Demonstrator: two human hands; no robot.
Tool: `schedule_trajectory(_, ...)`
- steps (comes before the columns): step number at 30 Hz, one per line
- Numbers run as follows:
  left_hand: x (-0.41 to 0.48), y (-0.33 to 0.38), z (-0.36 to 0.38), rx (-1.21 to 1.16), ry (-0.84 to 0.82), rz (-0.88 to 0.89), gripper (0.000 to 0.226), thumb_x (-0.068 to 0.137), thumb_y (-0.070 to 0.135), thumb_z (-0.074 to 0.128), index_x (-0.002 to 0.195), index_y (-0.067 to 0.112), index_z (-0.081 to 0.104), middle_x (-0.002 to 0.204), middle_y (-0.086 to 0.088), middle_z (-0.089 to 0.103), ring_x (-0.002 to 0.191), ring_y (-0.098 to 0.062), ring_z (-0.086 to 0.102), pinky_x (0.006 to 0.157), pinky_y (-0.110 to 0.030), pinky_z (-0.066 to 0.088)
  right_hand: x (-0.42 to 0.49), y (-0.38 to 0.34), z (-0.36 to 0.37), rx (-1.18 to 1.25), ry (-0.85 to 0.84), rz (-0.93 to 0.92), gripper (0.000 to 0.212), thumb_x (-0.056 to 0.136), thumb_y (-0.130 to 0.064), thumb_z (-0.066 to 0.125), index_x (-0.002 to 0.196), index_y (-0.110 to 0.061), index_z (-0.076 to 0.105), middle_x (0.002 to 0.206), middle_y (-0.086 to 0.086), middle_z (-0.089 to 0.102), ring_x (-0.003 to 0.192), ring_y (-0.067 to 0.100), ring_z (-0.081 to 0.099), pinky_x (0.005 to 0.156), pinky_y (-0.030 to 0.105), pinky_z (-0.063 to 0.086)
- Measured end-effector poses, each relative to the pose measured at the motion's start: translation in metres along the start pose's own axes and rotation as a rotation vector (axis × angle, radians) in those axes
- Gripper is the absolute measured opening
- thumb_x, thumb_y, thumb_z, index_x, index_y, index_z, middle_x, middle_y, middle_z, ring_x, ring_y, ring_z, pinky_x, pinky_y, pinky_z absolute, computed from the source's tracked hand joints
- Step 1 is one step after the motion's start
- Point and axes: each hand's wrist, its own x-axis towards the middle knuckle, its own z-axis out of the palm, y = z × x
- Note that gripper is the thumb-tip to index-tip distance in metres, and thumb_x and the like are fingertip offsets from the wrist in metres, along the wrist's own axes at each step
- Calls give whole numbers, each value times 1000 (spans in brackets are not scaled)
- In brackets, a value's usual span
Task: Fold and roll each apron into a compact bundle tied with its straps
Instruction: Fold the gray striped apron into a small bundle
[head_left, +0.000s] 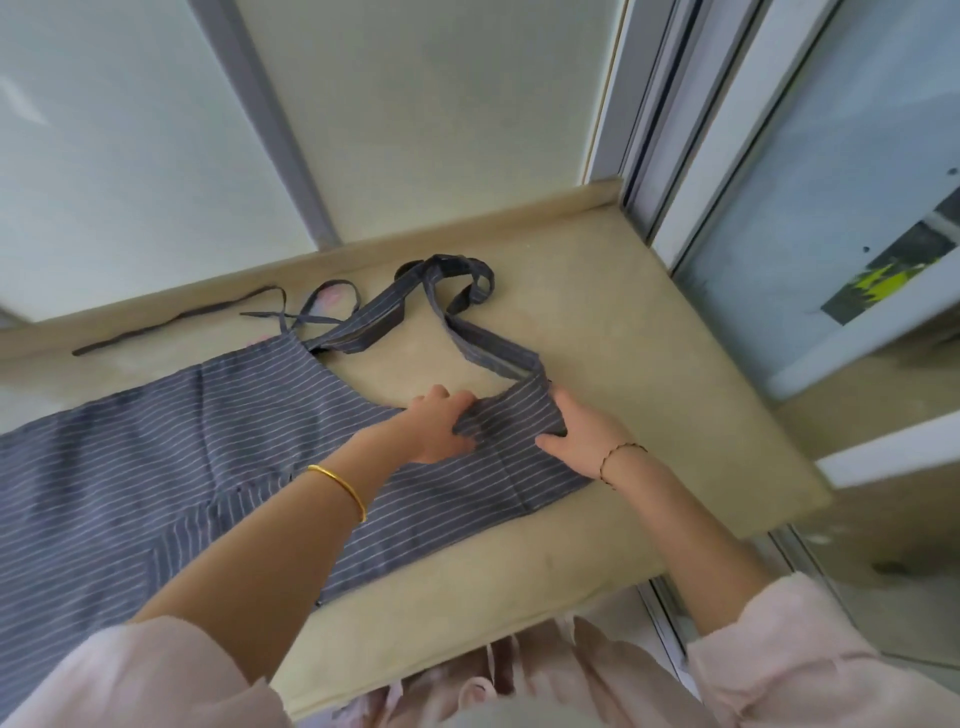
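Evidently the left hand (439, 423) and right hand (587, 441) pinch the folded bib edge of the striped apron (156, 467) in curled fingers to square it. Its neck strap (488, 351) lies clear beyond.

We note apron (156, 467) flat on ledge (649, 389), skirt running off left, bib toward right. Bib top folded over; left hand (436, 426) grips fold's left end, right hand (582, 441) holds its right end, fold between them. Neck strap (457, 291) loops from bib toward back of ledge, behind hands. Waist tie (176, 317) lies further left along back rim, just before wall panel (130, 130). We mark window frame (675, 156) at ledge's right. Bangle (340, 491) on left wrist, bracelet (618, 457) on right.
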Motion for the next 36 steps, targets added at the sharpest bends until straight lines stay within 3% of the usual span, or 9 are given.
schedule_trajectory(5,0,8,4,112,39,13,72,83,36,69,139,19,27,129,-12,38,114,-33,43,98,-44,42,9,4,4,-43,229,248,83,92,-33,56,150,-16,-1,137,12,45,100,28,60,74,37,52)
schedule_trajectory(10,8,12,0,8,120,-35,49,92,35,57,132,17,36,123,-11,41,103,-32,53,91,-43,48,10,-2,7,-46,349,110,44,91,-24,59,124,-9,34,112,9,50,68,19,52,58,29,45)
schedule_trajectory(13,11,16,-1,66,139,-52,45,91,33,59,127,15,38,118,-11,42,96,-33,56,83,-41,51,11,4,9,-11,253,107,30,91,-25,60,105,-10,39,82,1,52,65,16,52,57,27,43)
schedule_trajectory(17,17,24,-7,114,92,-91,46,88,32,63,121,11,39,115,-11,44,96,-32,56,83,-40,52,15,18,5,-206,81,228,26,93,-30,56,76,-16,42,68,-3,43,66,17,49,54,26,37)
schedule_trajectory(21,22,29,-12,129,62,-80,50,87,28,66,123,8,37,117,-13,43,96,-31,57,80,-35,52,17,12,-2,-271,7,364,18,92,-21,55,109,-14,53,87,0,50,78,18,51,63,27,42)
schedule_trajectory(24,24,26,-13,88,77,-41,51,84,26,70,119,9,38,115,-12,42,93,-30,57,78,-35,52,19,0,-17,-182,315,330,29,94,-24,51,118,-8,45,110,8,52,83,22,53,61,32,42)
schedule_trajectory(27,26,16,-18,-112,43,-13,35,84,20,66,109,12,43,111,-9,48,87,-27,59,74,-34,52,39,-16,-36,-196,537,153,28,96,-27,45,114,-5,45,111,12,51,92,25,52,66,33,43)
schedule_trajectory(30,31,3,-37,-292,213,-54,19,86,11,57,101,12,46,111,-11,52,85,-24,59,74,-35,53,73,-39,-45,-251,437,65,33,95,-32,49,116,-7,47,112,10,53,99,25,52,75,35,45)
schedule_trajectory(36,53,-23,-82,-32,634,-163,46,88,13,57,131,9,41,131,-12,39,120,-31,38,97,-38,38,126,-56,-39,-515,272,79,29,91,-24,55,118,-13,50,119,8,52,109,26,48,80,35,40)
